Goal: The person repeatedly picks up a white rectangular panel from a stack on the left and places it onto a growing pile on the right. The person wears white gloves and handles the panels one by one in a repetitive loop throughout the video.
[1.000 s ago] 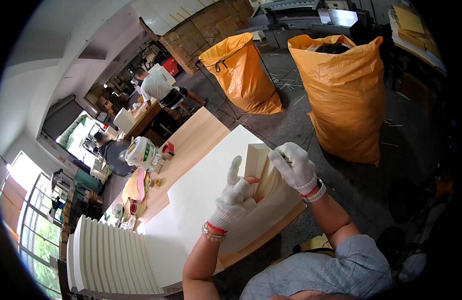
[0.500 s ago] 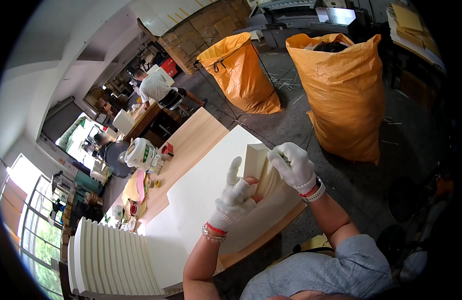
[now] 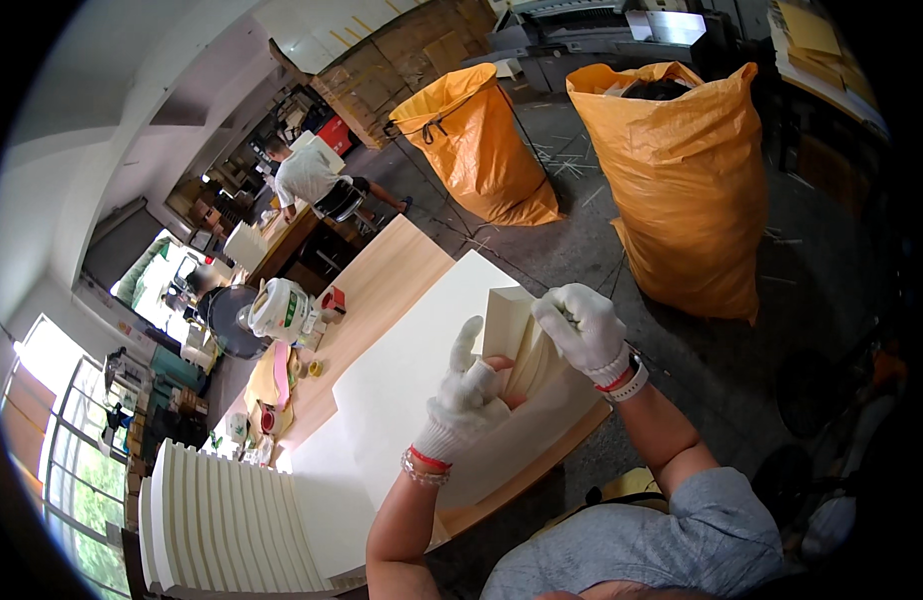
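Over the table, my left hand [image 3: 466, 400] in a white knitted glove with bare fingertips holds a small white card box [image 3: 504, 325] from its near left side. Its thumb points up and the fingertips press on the card. The box is tilted and shows an angled inside corner. Cream curved card flaps or strips [image 3: 531, 368] fan out at its right side. My right hand [image 3: 584, 330], gloved too, has its fingers curled in and pinches the box's right edge. Large white sheets [image 3: 402, 375] lie under both hands.
At lower left stands a row of stacked white card pieces [image 3: 227, 520]. A white bucket [image 3: 280, 310], tape rolls [image 3: 269, 418] and a red box [image 3: 333, 300] sit along the wooden table [image 3: 382, 270]. Two orange sacks [image 3: 672, 190] stand beyond; a person [image 3: 307, 175] sits farther off.
My right hand has shifted slightly left along the box edge. The box has turned a little, and the cream flaps show more plainly between my hands. My left hand keeps its hold.
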Demonstrator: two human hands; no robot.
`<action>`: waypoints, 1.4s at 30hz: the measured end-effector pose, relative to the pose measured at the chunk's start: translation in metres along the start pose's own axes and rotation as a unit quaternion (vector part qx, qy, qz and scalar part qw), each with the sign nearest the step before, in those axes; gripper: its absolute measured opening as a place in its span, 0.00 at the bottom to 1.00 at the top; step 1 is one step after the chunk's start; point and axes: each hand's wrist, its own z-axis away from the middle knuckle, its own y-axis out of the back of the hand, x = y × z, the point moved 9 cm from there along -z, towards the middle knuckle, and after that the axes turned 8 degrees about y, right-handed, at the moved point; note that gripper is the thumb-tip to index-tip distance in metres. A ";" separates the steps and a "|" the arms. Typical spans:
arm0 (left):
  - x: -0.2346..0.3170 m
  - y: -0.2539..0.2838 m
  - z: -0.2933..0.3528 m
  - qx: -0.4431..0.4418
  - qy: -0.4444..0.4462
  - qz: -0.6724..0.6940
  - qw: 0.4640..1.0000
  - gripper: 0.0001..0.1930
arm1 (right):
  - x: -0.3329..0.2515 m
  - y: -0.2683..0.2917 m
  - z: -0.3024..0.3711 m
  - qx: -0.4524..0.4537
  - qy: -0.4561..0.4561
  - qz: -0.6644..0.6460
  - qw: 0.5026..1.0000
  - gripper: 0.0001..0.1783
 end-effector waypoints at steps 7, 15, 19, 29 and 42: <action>-0.005 0.001 -0.001 0.019 -0.004 -0.027 0.999 0.27 | 0.001 0.000 0.002 -0.003 -0.017 -0.007 1.000 0.11; 0.023 0.007 0.010 0.080 -0.059 -0.180 0.979 0.30 | -0.020 -0.018 0.036 -0.177 0.179 0.143 0.957 0.12; 0.027 -0.010 0.031 0.097 -0.103 -0.322 0.936 0.34 | -0.054 -0.048 0.046 -0.302 0.200 0.139 0.921 0.19; 0.016 0.077 0.035 0.136 -0.055 -0.150 0.978 0.40 | -0.038 -0.059 0.034 -0.311 0.091 0.086 0.942 0.17; -0.030 0.281 0.257 0.615 -0.097 0.211 0.753 0.35 | -0.191 -0.236 0.125 -0.438 0.319 -0.024 0.840 0.16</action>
